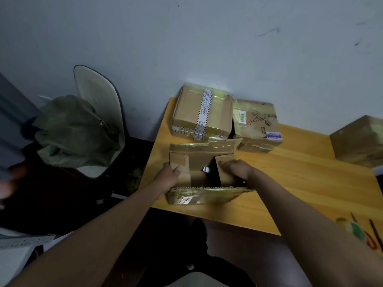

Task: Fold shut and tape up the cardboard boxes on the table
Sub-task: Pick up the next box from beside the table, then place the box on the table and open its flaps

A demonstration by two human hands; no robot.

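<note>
Right at the near left corner of the wooden table [290, 183] sits the open cardboard box [202, 162], its long flaps spread out front and back. The left hand [170, 175] grips the left side flap [179, 168], thumb on top and fingers curled round its outer edge, folding it inward over the opening. The right hand [236, 169] presses down on the right side flap [224, 172], its fingers bent over the cardboard; how tightly they close on it is hard to tell from this angle. Between the two flaps a gap shows a small white-capped object [206, 169] inside the dark interior.

Behind this box, against the wall, stand two closed boxes side by side: a taped box [203, 112] with a printed strip across it, and a printed box [257, 123] bearing a drawing and labels. A further box [358, 139] sits at the far right. A chair [99, 96] with a green bag [76, 129] stands left of the table.
</note>
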